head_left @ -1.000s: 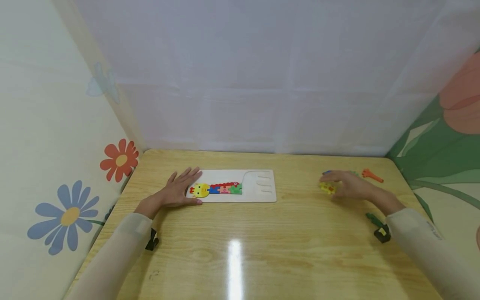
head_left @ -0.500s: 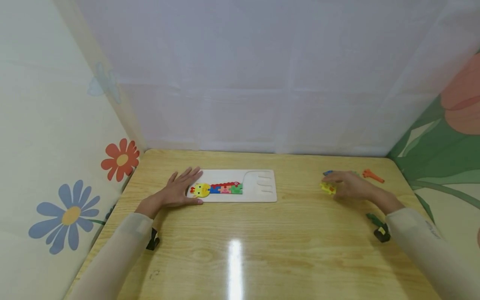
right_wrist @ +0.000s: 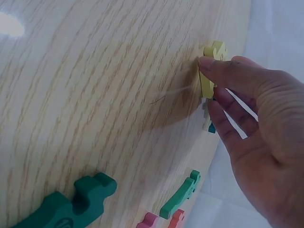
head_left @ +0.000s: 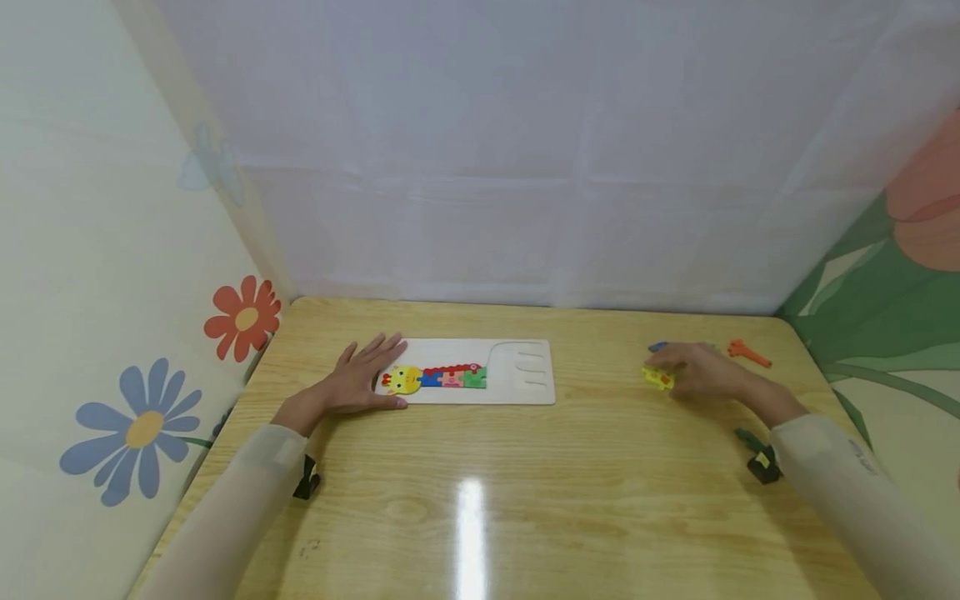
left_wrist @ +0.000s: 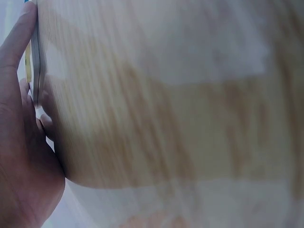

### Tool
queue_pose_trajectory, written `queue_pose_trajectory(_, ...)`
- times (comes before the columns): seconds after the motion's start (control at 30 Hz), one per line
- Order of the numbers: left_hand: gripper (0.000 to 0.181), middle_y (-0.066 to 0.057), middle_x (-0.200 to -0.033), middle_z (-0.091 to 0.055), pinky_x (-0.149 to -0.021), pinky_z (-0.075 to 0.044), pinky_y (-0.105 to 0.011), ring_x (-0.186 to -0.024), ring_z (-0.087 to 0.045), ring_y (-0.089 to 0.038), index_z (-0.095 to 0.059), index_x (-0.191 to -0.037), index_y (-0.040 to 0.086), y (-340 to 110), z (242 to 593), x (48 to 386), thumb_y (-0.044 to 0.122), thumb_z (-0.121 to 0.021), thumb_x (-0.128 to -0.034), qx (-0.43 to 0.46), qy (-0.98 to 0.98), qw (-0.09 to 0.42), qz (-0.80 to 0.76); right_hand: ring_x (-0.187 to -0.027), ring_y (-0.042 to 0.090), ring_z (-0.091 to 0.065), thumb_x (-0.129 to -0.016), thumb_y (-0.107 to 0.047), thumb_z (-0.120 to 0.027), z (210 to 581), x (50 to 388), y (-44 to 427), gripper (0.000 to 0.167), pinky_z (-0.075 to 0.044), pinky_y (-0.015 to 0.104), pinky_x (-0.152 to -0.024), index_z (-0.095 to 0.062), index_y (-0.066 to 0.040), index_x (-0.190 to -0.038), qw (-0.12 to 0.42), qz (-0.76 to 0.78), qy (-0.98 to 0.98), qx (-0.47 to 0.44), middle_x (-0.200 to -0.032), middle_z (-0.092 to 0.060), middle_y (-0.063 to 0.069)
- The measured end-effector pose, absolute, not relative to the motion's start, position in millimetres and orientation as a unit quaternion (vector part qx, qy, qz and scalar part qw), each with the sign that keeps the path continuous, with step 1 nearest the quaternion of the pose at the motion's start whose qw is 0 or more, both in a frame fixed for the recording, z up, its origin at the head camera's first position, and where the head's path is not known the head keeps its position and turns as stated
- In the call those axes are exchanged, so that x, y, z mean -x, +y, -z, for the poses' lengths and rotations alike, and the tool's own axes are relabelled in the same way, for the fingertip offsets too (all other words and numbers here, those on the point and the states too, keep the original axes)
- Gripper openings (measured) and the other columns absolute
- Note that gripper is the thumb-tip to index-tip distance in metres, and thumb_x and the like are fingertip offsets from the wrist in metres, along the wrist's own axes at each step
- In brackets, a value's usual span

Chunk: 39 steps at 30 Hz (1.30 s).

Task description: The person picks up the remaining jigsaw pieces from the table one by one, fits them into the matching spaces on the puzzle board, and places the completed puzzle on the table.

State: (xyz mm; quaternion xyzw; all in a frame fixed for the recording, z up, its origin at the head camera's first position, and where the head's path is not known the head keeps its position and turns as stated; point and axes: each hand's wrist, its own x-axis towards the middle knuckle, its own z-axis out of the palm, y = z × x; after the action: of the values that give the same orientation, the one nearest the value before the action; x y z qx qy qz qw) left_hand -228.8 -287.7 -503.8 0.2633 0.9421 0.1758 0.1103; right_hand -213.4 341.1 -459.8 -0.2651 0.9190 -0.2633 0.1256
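Observation:
My left hand rests with spread fingers over the left end of a white puzzle board, its thumb along the near edge. A yellow giraffe head and several joined blue, pink, green and red neck pieces lie on the board; its right part shows bare outlined slots. In the left wrist view the thumb lies against the board's side. Right of the board, my right hand pinches a yellow puzzle piece with red spots. The right wrist view shows thumb and fingers on this yellow piece, at the tabletop.
A blue piece lies just behind the right hand, an orange piece farther right. Near the right wrist lies a dark green piece. The right wrist view also has a green piece and a pink piece. A pale curtain hangs behind.
Both hands stay almost in place. The right hand's fingers and the yellow piece shift very slightly; the whole view drifts a little to the right.

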Motion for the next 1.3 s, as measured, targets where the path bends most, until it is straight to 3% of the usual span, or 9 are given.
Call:
queue_pose_trajectory(0.5, 0.113, -0.010, -0.179, -0.010, -0.124, 0.006, -0.071, -0.164, -0.002, -0.040, -0.017, -0.171, 0.015, -288, 506, 229, 0.066, -0.075, -0.0889, -0.261, 0.943, 0.113, -0.174, -0.110, 0.044, -0.070, -0.081, -0.001, -0.090, 462, 214, 339, 0.055, -0.059, 0.057, -0.093, -0.068, 0.005, -0.132, 0.130, 0.251, 0.923, 0.260, -0.132, -0.066, 0.029)
queue_pose_trajectory(0.77, 0.113, -0.009, -0.179, -0.010, -0.124, 0.006, -0.071, -0.164, -0.003, -0.039, -0.017, -0.171, 0.015, -289, 507, 229, 0.066, -0.074, -0.0888, -0.263, 0.943, 0.110, -0.172, -0.098, 0.033, -0.070, -0.080, -0.002, -0.091, 466, 212, 334, 0.055, -0.062, 0.046, -0.083, -0.070, 0.006, -0.130, 0.102, 0.237, 0.925, 0.280, -0.116, -0.069, 0.019)
queue_pose_trajectory(1.3, 0.112, -0.010, -0.179, -0.010, -0.124, 0.007, -0.071, -0.164, -0.002, -0.040, -0.017, -0.171, 0.014, -289, 506, 229, 0.066, -0.074, -0.0893, -0.262, 0.943, 0.109, -0.174, -0.091, 0.018, -0.065, -0.082, -0.010, -0.092, 470, 216, 332, 0.061, -0.059, 0.032, -0.078, -0.068, 0.005, -0.135, 0.113, 0.233, 0.928, 0.267, -0.106, -0.062, 0.011)
